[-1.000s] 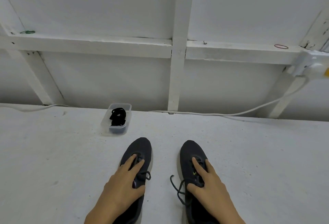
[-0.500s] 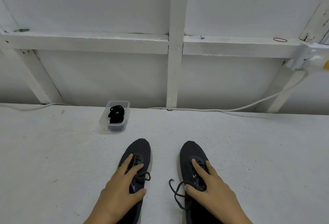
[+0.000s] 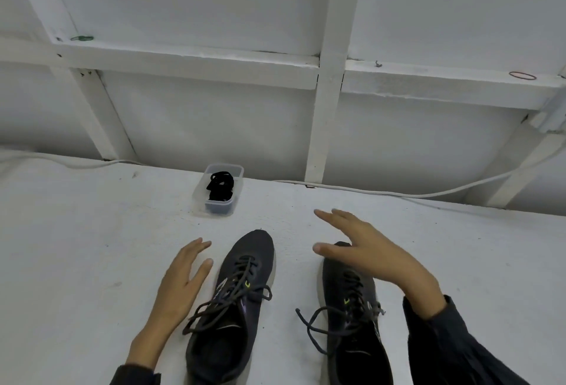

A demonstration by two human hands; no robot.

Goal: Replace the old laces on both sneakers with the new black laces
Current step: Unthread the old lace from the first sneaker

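Note:
Two dark sneakers stand side by side on the white surface, toes pointing away from me. The left sneaker [image 3: 235, 302] and the right sneaker [image 3: 352, 317] both carry loose, untied grey laces that trail off to their left. My left hand [image 3: 180, 280] lies flat and open just left of the left sneaker, apart from it. My right hand [image 3: 364, 250] hovers open above the toe of the right sneaker, fingers spread toward the left. A bundle of new black laces [image 3: 221, 185] sits in a small clear container [image 3: 219, 205] behind the shoes.
A white table [image 3: 76, 262] runs to a white framed wall [image 3: 327, 127]. A white cable [image 3: 413, 193] lies along the back edge. A green rubber band [image 3: 82, 38] and a red rubber band [image 3: 522, 75] rest on the wall ledge.
Both hands have lifted off the sneakers: the left moved to the table beside its shoe, the right rose above the toe. The view dipped and shifted.

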